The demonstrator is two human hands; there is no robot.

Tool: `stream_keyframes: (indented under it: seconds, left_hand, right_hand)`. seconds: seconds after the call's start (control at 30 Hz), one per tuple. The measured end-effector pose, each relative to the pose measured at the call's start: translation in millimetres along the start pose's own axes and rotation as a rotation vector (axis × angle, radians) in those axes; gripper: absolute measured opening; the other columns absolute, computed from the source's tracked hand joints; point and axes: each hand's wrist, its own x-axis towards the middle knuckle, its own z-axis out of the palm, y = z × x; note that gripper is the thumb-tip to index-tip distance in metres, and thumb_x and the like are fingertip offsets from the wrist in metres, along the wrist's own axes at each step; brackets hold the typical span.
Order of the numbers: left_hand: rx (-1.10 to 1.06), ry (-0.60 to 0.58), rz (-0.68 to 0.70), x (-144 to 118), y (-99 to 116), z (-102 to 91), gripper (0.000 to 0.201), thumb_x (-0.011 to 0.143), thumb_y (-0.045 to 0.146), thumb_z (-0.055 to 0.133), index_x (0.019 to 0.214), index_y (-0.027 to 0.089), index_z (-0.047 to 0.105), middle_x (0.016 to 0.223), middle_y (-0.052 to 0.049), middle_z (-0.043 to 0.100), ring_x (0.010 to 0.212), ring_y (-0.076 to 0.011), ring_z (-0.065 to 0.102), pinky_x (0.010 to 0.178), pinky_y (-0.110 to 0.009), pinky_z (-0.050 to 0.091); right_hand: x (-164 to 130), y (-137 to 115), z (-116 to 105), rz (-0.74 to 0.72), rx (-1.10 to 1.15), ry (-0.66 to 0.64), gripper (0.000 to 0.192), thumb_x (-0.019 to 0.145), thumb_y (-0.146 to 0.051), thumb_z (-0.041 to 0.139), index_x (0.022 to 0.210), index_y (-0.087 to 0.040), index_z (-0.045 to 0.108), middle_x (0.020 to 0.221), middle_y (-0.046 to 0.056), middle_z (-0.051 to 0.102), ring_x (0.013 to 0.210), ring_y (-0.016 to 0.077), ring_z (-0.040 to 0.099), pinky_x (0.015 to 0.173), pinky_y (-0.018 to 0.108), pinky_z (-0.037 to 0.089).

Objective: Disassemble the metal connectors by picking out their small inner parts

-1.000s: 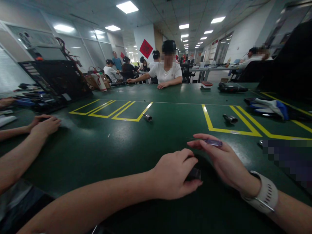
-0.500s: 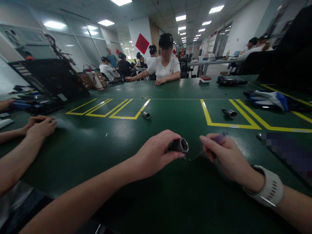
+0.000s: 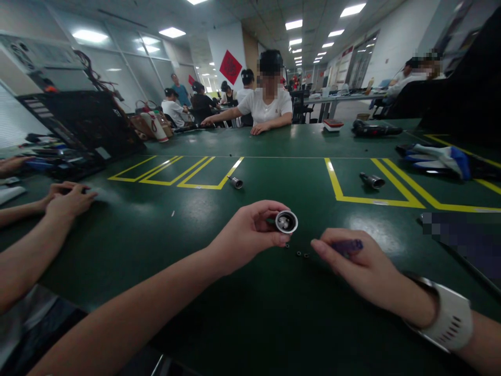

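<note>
My left hand (image 3: 250, 232) holds a small metal cylinder (image 3: 286, 221) above the green table (image 3: 242, 313), its open end turned toward me. My right hand (image 3: 360, 266) grips a small screwdriver with a purple handle (image 3: 347, 245). Between the two hands a few tiny dark washers or screws (image 3: 301, 254) lie on the table.
Two similar metal cylinders (image 3: 235, 182) (image 3: 371, 181) lie farther out among yellow floor-tape lines. A co-worker's hands (image 3: 66, 201) rest at the left. A person in white (image 3: 266, 107) sits across. Black equipment (image 3: 86, 125), a drill (image 3: 376, 128) and gloves (image 3: 438, 156) sit at the table's edges.
My left hand lifted the cylinder off the table and turned its open end toward me. My right hand moved the screwdriver down and back, leaving tiny parts on the table.
</note>
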Motion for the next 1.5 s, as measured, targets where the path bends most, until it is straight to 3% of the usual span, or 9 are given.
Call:
stream_keyframes:
  seconds: [0.1, 0.17, 0.27, 0.4, 0.57, 0.8, 0.93, 1.17, 1.5]
  left_hand:
    - [-0.034, 0.049, -0.025, 0.5, -2.8, 0.9, 0.041, 0.061, 0.003, 0.068, 0.099, 0.016, 0.058, 0.098, -0.005, 0.065, 0.088, -0.017, 0.064, 0.078, -0.032, 0.051]
    - [-0.051, 0.07, -0.039, 0.9, -4.4, 1.4, 0.042, 0.062, 0.003, 0.067, 0.1, 0.016, 0.059, 0.101, -0.006, 0.065, 0.089, -0.017, 0.063, 0.081, -0.034, 0.05]
    - [-0.085, 0.081, -0.06, 1.1, -5.9, 1.7, 0.043, 0.062, 0.003, 0.067, 0.102, 0.016, 0.06, 0.103, -0.006, 0.065, 0.09, -0.0159, 0.063, 0.085, -0.034, 0.047]
    - [-0.109, 0.077, -0.102, 0.8, -5.5, 2.9, 0.039, 0.066, 0.004, 0.064, 0.103, 0.017, 0.062, 0.098, -0.004, 0.068, 0.087, -0.0146, 0.063, 0.089, -0.035, 0.045]
    - [-0.136, 0.094, -0.154, -0.5, -3.0, 7.0, 0.037, 0.065, 0.004, 0.066, 0.1, 0.015, 0.063, 0.091, -0.003, 0.069, 0.083, -0.0132, 0.063, 0.088, -0.033, 0.044]
    - [-0.159, 0.102, -0.131, -4.2, -5.1, 12.2, 0.034, 0.066, 0.007, 0.067, 0.099, 0.014, 0.062, 0.09, -0.003, 0.067, 0.081, -0.0126, 0.062, 0.081, -0.029, 0.045]
    - [-0.169, 0.1, -0.127, -4.9, -6.9, 14.4, 0.031, 0.067, 0.007, 0.066, 0.097, 0.014, 0.062, 0.089, -0.003, 0.067, 0.08, -0.0126, 0.063, 0.08, -0.029, 0.046]
    - [-0.089, 0.17, -0.129, -4.8, -9.8, 18.5, 0.024, 0.066, 0.006, 0.064, 0.089, 0.013, 0.062, 0.083, -0.004, 0.068, 0.076, -0.0148, 0.065, 0.075, -0.03, 0.049]
    - [-0.075, 0.163, -0.115, -6.5, -10.8, 19.5, 0.025, 0.067, 0.008, 0.064, 0.091, 0.012, 0.062, 0.083, -0.005, 0.068, 0.075, -0.0135, 0.065, 0.074, -0.027, 0.05]
  right_hand:
    - [-4.5, -9.8, 3.8, -0.274, -0.223, -0.153, 0.025, 0.087, -0.026, 0.045, 0.065, -0.02, 0.054, 0.059, 0.001, 0.054, 0.055, 0.0137, 0.047, 0.054, 0.029, 0.033]
    - [-5.9, -10.0, 7.1, -0.298, -0.247, -0.17, 0.024, 0.087, -0.025, 0.045, 0.066, -0.019, 0.054, 0.061, 0.002, 0.055, 0.056, 0.0145, 0.047, 0.055, 0.03, 0.032]
    - [-3.4, -0.1, 9.4, -0.04, -0.023, -0.035, 0.029, 0.088, -0.033, 0.044, 0.063, -0.02, 0.052, 0.058, 0.001, 0.052, 0.054, 0.0142, 0.047, 0.053, 0.029, 0.033]
    - [5.1, 14.5, 4.2, 0.387, 0.579, 0.215, 0.034, 0.083, -0.044, 0.051, 0.059, -0.021, 0.048, 0.049, -0.004, 0.043, 0.047, 0.012, 0.041, 0.049, 0.027, 0.036]
    - [8.0, 7.9, -3.3, 0.295, 0.947, 0.366, 0.031, 0.082, -0.038, 0.054, 0.057, -0.021, 0.05, 0.044, -0.004, 0.038, 0.049, 0.0123, 0.042, 0.053, 0.027, 0.041]
    - [-9.9, -12.5, 0.3, -0.141, 0.265, 0.193, 0.021, 0.088, -0.025, 0.049, 0.069, -0.02, 0.055, 0.062, -0.001, 0.052, 0.058, 0.0115, 0.048, 0.051, 0.025, 0.036]
    - [-12.0, -20.9, 2.7, -0.294, 0.07, 0.14, 0.016, 0.088, -0.016, 0.048, 0.073, -0.019, 0.05, 0.065, -0.001, 0.052, 0.062, 0.0111, 0.047, 0.056, 0.025, 0.038]
    - [-13.1, -26.6, 7.9, -0.441, -0.115, 0.068, 0.012, 0.086, -0.007, 0.047, 0.079, -0.017, 0.051, 0.067, 0.001, 0.051, 0.064, 0.0128, 0.044, 0.056, 0.026, 0.035]
    - [-17.1, -33.9, 9.4, -0.461, -0.178, 0.13, 0.014, 0.084, -0.006, 0.048, 0.075, -0.017, 0.052, 0.065, 0.001, 0.053, 0.06, 0.0129, 0.046, 0.053, 0.027, 0.035]
